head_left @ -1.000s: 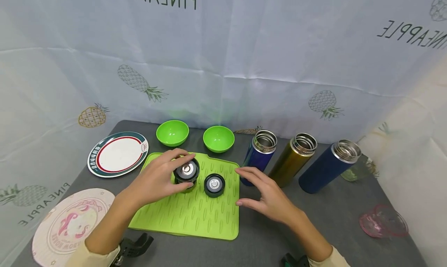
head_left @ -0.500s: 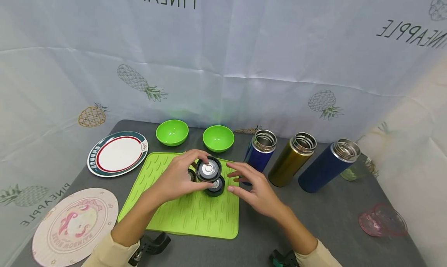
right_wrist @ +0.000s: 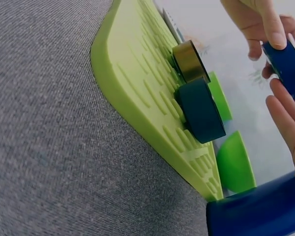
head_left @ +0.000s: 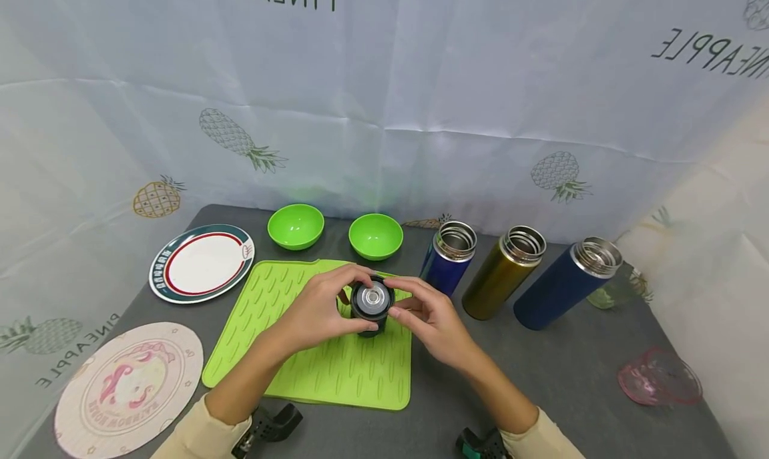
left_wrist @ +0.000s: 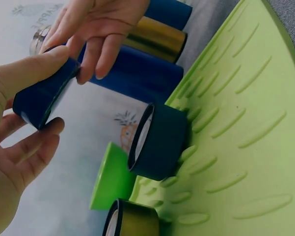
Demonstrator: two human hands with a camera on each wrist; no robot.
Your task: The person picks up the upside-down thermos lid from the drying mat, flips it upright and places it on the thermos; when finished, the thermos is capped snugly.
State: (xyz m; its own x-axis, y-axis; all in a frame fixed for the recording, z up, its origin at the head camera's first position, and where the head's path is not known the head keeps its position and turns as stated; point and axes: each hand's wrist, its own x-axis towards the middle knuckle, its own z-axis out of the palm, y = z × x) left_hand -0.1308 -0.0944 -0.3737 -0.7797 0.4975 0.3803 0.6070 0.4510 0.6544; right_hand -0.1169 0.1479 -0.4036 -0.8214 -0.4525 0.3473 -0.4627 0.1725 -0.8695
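A blue bottle lid (head_left: 372, 300) is held up over the green ridged mat (head_left: 336, 379), its silvery underside facing the head camera. My left hand (head_left: 318, 307) pinches it between thumb and fingers from the left. On its other side, the fingertips of my right hand (head_left: 435, 322) are right at the rim, with the fingers fairly straight in the right wrist view. Below, a dark teal lid (left_wrist: 162, 140) and a gold lid (left_wrist: 140, 219) sit on the mat. From the head, the raised lid and my left hand mostly hide both.
Three lidless bottles, blue (head_left: 446, 262), gold (head_left: 503, 275) and dark blue (head_left: 565, 289), stand right of the mat. Two green bowls (head_left: 376, 237) are behind it. Leftward lie a rimmed plate (head_left: 204, 265) and a pink round mat (head_left: 129, 389). A pink glass (head_left: 657, 382) is far right.
My left hand has lifted the blue lid from the mat's left part and carried it right. My right hand has moved left until its fingertips meet the lid.
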